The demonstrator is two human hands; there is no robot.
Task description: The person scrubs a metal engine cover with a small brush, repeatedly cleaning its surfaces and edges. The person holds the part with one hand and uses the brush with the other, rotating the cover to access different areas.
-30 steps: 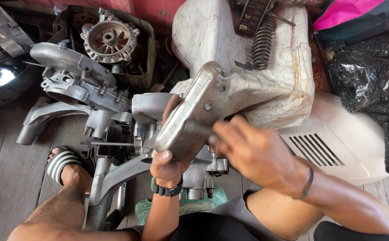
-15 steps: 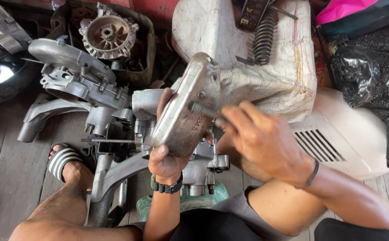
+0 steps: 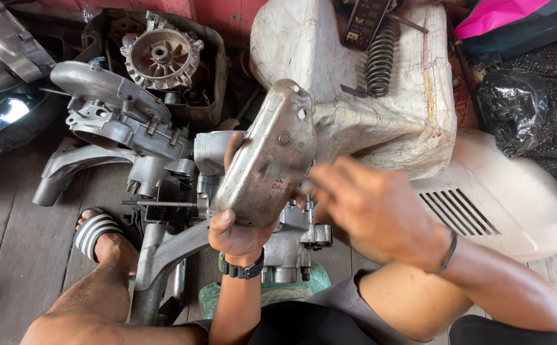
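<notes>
My left hand (image 3: 235, 225) grips the lower end of a grey metal engine cover (image 3: 267, 153) and holds it tilted up above an engine block (image 3: 288, 246). My right hand (image 3: 374, 207) is blurred at the cover's right edge, its fingers touching the rim; I cannot tell whether it holds anything. A black watch sits on my left wrist, a thin band on my right.
A grey crankcase (image 3: 109, 115) and a finned flywheel (image 3: 161, 56) lie at the back left. A worn white seat foam (image 3: 355, 108) carries a coil spring (image 3: 381, 57). A white vented body panel (image 3: 495, 204) lies right. My sandalled foot (image 3: 99, 236) rests on the wooden floor.
The cover has been tipped more upright and turned to show its outer face. My right hand has slid from its top side to its right edge and is moving fast.
</notes>
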